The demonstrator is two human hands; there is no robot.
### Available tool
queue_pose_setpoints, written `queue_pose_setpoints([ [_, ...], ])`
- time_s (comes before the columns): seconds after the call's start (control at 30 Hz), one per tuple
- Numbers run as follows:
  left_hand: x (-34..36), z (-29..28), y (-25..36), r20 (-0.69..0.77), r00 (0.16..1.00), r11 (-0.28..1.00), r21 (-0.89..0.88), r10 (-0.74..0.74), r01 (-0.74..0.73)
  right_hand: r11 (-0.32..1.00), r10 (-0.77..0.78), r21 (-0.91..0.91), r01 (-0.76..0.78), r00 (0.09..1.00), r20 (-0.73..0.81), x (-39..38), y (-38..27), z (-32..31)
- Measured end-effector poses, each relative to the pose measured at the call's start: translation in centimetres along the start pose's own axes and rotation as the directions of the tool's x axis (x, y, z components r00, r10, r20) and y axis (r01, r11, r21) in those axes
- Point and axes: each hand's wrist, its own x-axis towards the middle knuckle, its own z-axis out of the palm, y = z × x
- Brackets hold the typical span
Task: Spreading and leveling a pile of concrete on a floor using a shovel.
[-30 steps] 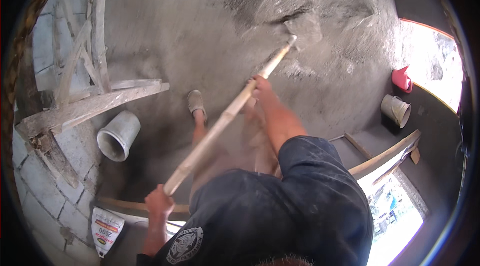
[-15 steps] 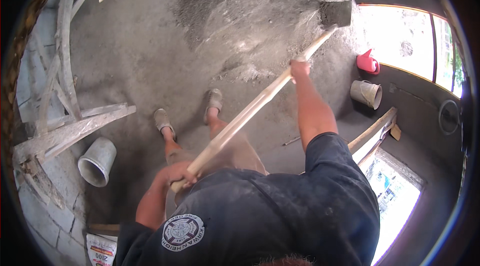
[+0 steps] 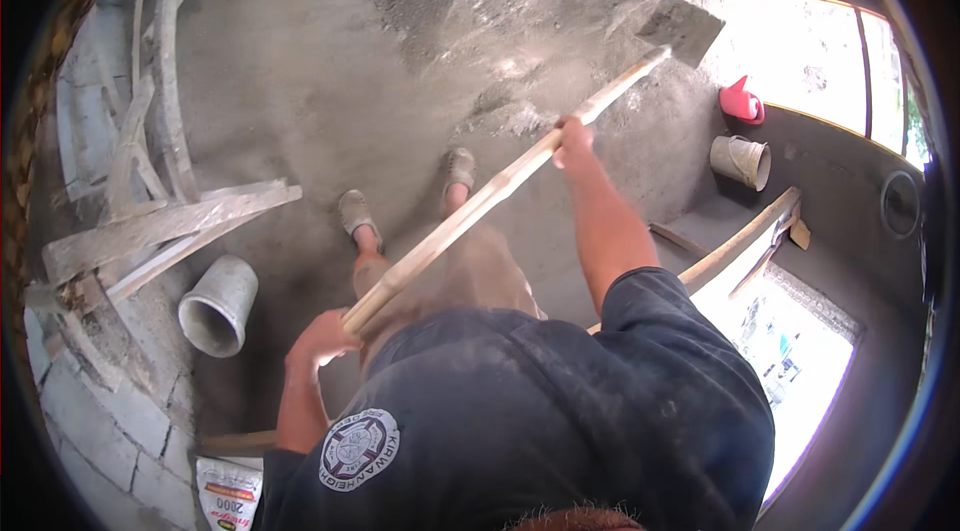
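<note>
The hoe (image 3: 470, 212) slants from eight o'clock to half past one, left hand's (image 3: 326, 336) fingers clamped round its end, right hand's (image 3: 574, 141) wrapped nearer the blade (image 3: 684, 29) (sensible holds: probably stiff, blade-heavy).

1. the view looks from the left of two fisheye cameras, worn side by side at head height.
2. it faces down, upright and unmirrored, over the shirt (image 3: 530, 411), which is nearest and fills the lower middle.
3. the left hand (image 3: 322, 336) and right hand (image 3: 574, 143) are farther off; the shoes (image 3: 460, 167) and floor (image 3: 300, 61) lie beyond.
4. it spans wide, from the wall (image 3: 120, 421) at left to the window (image 3: 795, 51) at right, edges bowing inside a dark round rim.
</note>
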Motion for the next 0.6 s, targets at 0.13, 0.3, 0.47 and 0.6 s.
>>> queue_pose_setpoints([
  [0.13, -11.2, 0.3, -11.2, -0.5, 0.858, 0.819, 0.437, -0.122, 0.371, 0.932, 0.335, 0.08, -0.354, 0.923, 0.19, -10.3, 14.1, 3.7],
  [0.3, -28.9, 2.2, -23.5, -0.711, 0.616, 0.558, 0.376, -0.338, 0.74, 0.66, 0.717, -0.076, -0.747, 0.597, 0.36, -26.5, 31.4, 7.0],
  [0.47, -42.7, 4.0, -26.1, -0.814, 0.451, 0.405, 0.297, -0.367, 0.865, 0.453, 0.806, -0.198, -0.869, 0.305, 0.508, -36.8, 40.7, 7.5],
  [0.6, -41.8, 1.8, -22.8, -0.851, 0.445, 0.418, 0.309, -0.28, 0.854, 0.377, 0.852, -0.23, -0.897, 0.238, 0.467, -35.3, 40.2, 8.0],
])
